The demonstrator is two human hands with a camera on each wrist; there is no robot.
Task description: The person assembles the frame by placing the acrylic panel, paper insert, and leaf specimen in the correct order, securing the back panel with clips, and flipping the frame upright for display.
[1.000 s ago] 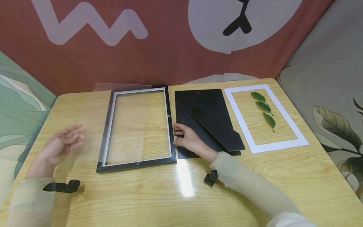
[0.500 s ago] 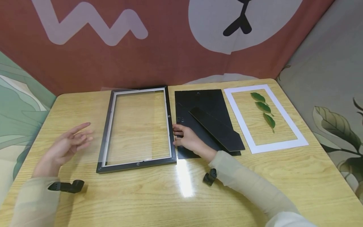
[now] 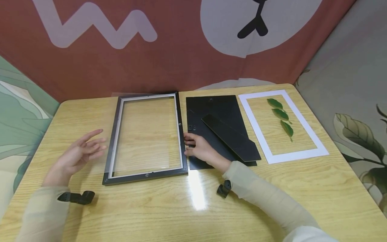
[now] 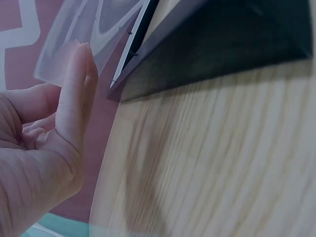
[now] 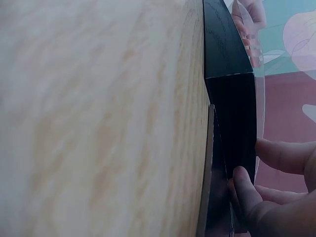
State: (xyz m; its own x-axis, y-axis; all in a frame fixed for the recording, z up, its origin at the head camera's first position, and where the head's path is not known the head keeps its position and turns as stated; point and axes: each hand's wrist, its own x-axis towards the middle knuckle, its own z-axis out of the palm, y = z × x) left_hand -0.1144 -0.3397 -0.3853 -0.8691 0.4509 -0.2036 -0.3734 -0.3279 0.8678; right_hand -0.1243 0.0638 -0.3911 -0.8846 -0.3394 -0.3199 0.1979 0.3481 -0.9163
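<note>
A clear sheet (image 4: 94,29) lies over the black picture frame (image 3: 146,174) with its left edge sticking out past the frame. At that edge, my left hand (image 3: 79,155) holds the sheet between thumb and fingers. The frame lies back side up on the wooden table, its pale inner lip showing through the sheet. On the frame's right side rests my right hand (image 3: 199,146), fingertips against the black outer edge and loosely bent. Beneath this hand is the black backing board (image 3: 217,104) with its slanted stand leg (image 3: 232,137).
A white mat border (image 3: 293,156) lies at the right of the wooden table (image 3: 145,211), with several green leaves (image 3: 280,114) inside its outline. A red patterned cloth (image 3: 181,67) hangs behind the table's far edge.
My left hand has moved right toward the frame, and the clear sheet has slid right over the frame with it. My right hand stays at the frame's right edge.
</note>
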